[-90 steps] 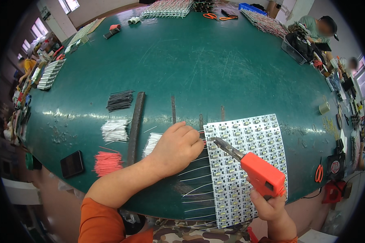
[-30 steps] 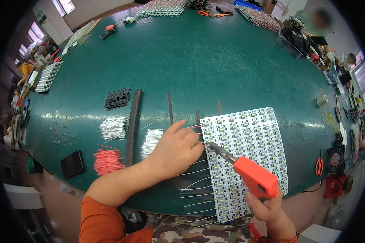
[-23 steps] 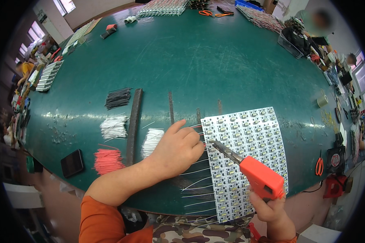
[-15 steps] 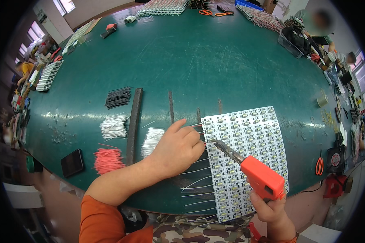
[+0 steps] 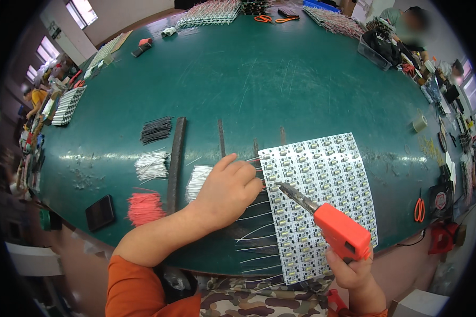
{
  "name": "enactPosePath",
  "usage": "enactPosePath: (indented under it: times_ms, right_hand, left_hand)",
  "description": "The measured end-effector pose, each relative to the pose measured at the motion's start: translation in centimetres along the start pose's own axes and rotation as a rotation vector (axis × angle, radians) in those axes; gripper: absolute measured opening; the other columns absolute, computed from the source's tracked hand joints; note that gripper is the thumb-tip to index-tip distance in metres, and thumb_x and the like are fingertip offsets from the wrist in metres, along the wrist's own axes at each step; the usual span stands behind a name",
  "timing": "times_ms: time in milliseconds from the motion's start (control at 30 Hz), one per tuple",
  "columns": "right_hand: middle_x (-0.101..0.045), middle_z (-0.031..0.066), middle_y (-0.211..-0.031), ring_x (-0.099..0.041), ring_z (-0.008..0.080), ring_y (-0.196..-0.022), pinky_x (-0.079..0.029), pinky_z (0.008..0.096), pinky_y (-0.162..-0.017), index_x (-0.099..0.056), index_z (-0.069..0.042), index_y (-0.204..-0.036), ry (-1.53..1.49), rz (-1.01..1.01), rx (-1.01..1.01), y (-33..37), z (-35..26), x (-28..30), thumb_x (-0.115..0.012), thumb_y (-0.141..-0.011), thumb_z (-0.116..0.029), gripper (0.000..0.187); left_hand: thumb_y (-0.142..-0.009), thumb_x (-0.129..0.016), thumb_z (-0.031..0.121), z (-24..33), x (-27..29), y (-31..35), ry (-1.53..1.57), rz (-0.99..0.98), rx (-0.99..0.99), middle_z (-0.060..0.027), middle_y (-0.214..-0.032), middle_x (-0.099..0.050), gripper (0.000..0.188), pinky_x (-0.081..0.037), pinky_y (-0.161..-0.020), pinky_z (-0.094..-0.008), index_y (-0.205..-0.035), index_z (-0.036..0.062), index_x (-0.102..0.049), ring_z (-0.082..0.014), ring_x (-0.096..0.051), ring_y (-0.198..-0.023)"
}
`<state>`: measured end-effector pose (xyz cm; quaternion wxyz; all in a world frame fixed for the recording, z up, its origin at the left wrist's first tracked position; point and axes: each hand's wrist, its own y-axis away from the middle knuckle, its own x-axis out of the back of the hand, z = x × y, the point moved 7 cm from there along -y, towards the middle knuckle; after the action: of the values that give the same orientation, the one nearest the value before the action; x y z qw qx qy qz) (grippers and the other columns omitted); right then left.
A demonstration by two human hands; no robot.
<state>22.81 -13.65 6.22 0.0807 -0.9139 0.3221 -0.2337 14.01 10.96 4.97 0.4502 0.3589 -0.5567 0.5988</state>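
Note:
A white sheet of small circuit boards (image 5: 322, 206) lies on the green table, with thin white wires (image 5: 258, 245) sticking out along its left edge. My left hand (image 5: 230, 185) is at that edge, its thumb and fingers pinched on a thin wire that they mostly cover. Gripped in my right hand (image 5: 351, 269) is a red soldering gun (image 5: 344, 230). Its dark metal tip rests over the sheet's left part, close to my left fingertips; whether it touches is hard to tell.
Left of my hand lie bundles of black wires (image 5: 156, 130), white wires (image 5: 152, 165) and red wires (image 5: 145, 207), beside a dark bar (image 5: 176, 164). A phone (image 5: 100, 213) sits near the front edge. Orange-handled scissors (image 5: 419, 209) lie right. Other people are at the sides.
The view has shifted slightly. My left hand stays at the sheet's left edge, and the soldering gun's tip keeps nearly the same place over the sheet.

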Motion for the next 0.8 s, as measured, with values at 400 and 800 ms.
enactPosePath:
  times_ms: [400,800]
  right_hand:
    - [-0.065,0.0074,-0.081,-0.059,0.0136,-0.064,-0.050,0.0287,-0.062,-0.054,0.011,-0.133,-0.041,-0.075,-0.015,0.5,0.2,-0.1,-0.072,-0.084,-0.001,0.054]
    - [-0.070,0.0092,-0.084,-0.067,0.0171,-0.070,-0.055,0.0312,-0.068,-0.053,0.013,-0.133,0.027,-0.077,-0.025,0.8,0.9,-0.5,-0.076,-0.083,-0.006,0.058]
  left_hand:
    - [-0.079,-0.069,0.015,1.6,-0.2,1.0,0.039,0.056,-0.062,-0.0056,-0.091,-0.062,0.015,-0.050,-0.100,-0.0504,-0.093,0.0083,-0.071,-0.0245,-0.066,-0.096]
    - [-0.080,-0.067,0.013,1.5,-0.4,1.0,0.034,0.029,-0.055,-0.0057,-0.090,-0.062,0.013,-0.050,-0.100,-0.0508,-0.092,0.0086,-0.071,-0.0242,-0.066,-0.097]
